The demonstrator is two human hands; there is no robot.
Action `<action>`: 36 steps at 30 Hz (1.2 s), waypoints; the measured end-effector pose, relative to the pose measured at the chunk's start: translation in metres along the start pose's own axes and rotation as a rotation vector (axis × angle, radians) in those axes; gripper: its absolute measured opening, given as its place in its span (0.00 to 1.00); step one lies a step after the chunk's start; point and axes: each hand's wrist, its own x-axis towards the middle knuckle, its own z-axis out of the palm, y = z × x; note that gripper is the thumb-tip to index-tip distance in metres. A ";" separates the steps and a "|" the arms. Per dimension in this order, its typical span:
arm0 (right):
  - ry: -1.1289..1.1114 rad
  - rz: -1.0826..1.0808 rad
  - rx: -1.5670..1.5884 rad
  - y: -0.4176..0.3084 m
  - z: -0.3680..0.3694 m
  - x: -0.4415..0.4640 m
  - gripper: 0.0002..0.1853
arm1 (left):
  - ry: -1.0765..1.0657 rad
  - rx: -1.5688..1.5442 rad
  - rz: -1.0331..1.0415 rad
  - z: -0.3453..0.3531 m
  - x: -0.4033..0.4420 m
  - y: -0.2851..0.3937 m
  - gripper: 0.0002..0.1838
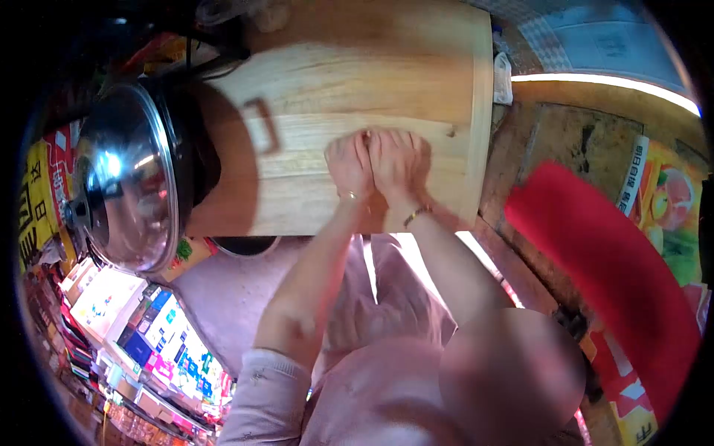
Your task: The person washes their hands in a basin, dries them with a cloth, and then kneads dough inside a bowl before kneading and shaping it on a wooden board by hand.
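Side by side on the pale wooden board point(312, 97), my two hands press down near its front edge, their inner sides touching. My left hand point(349, 165) is closed with its fingers curled, and a thin bracelet circles the wrist. My right hand point(396, 159) is closed as well, with a dark and gold beaded bracelet at its wrist. The knuckles face away from me. Both palms are hidden, and whatever may be under the curled fingers cannot be made out.
Left of the board stands a pan with a shiny domed lid point(128, 178). A red object point(602, 275), blurred, reaches in from the right. Beyond it lies a colourful printed package point(669, 212). A white item point(503, 79) hangs at the board's right edge.
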 end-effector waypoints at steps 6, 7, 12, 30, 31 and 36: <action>0.206 -0.045 0.060 0.019 0.017 0.006 0.09 | 0.007 -0.058 0.077 0.020 -0.001 -0.010 0.08; 0.155 -0.014 0.068 0.017 0.016 0.014 0.08 | -0.045 -0.023 0.040 0.021 0.008 -0.009 0.08; 0.058 0.133 -0.050 0.015 0.021 0.049 0.07 | -0.158 0.073 -0.033 0.027 0.061 -0.005 0.09; 0.143 0.019 0.217 0.026 0.035 0.127 0.16 | -0.023 -0.052 -0.156 0.056 0.118 -0.011 0.16; 0.100 0.037 0.194 0.024 0.033 0.130 0.15 | -0.031 -0.084 -0.255 0.056 0.120 -0.008 0.18; 0.050 0.207 0.630 0.058 0.029 0.126 0.24 | -0.247 -0.062 -0.138 0.035 0.104 -0.002 0.24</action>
